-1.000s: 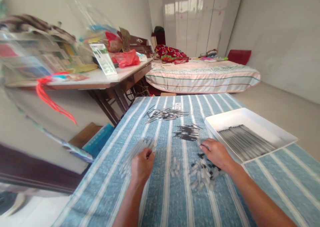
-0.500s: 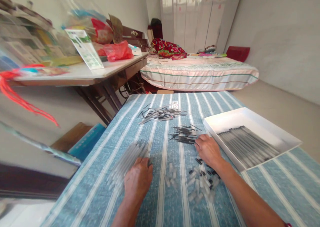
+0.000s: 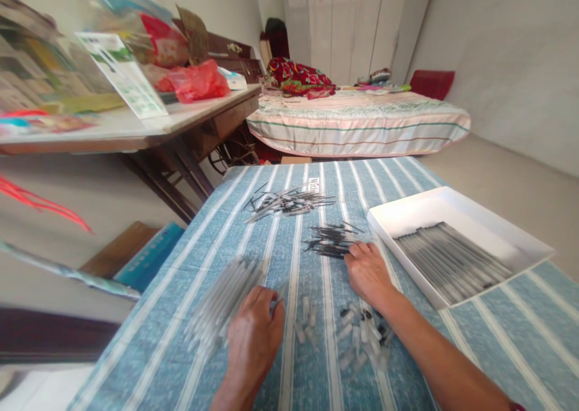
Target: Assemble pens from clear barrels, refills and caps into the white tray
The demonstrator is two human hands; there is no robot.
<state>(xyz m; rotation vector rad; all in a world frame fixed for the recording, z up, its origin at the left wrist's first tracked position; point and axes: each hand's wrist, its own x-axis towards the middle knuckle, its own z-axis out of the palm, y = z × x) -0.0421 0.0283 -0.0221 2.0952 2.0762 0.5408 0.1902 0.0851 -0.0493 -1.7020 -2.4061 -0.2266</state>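
Observation:
My left hand (image 3: 254, 335) rests palm down on the striped cloth, fingers curled at the near end of a pile of clear pen tubes (image 3: 221, 299); I cannot tell whether it grips one. My right hand (image 3: 368, 272) lies palm down with its fingertips touching a small heap of black pen refills (image 3: 329, 242). Under my right wrist lies a scatter of clear and black pen caps (image 3: 364, 335). A few clear caps (image 3: 305, 320) lie between my hands. Farther off is a second heap of grey and black pen parts (image 3: 287, 203).
A white tray (image 3: 456, 206) at the right holds several assembled dark pens (image 3: 452, 260). The blue striped tablecloth (image 3: 407, 178) covers the table. A cluttered wooden desk (image 3: 149, 127) stands at the left, a bed (image 3: 362, 127) behind.
My right hand slid forward from the caps to the black refill heap. My left hand drew back a little along the clear tubes. The view tilted down and right.

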